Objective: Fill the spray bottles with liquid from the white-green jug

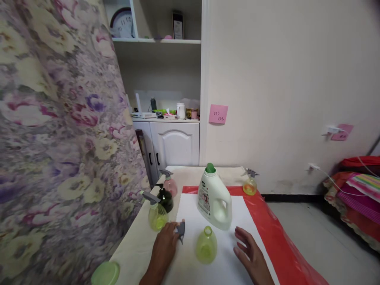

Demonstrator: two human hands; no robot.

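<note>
The left hand (168, 241) is closed on a grey plastic spray head (180, 230), just left of an uncapped yellow-green plastic bottle (206, 245) standing on a white sheet (208, 261). The right hand (249, 251) rests open and empty to the bottle's right. Directly behind stands a white detergent jug with green cap (214, 202). A yellow-green spray bottle (156, 213), a dark spray bottle (165, 198) and a pink spray bottle (170, 184) crowd the left; an orange spray bottle (249, 184) stands rear right.

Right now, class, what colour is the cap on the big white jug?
Green: the cap on the white jug, in the head view.
</note>
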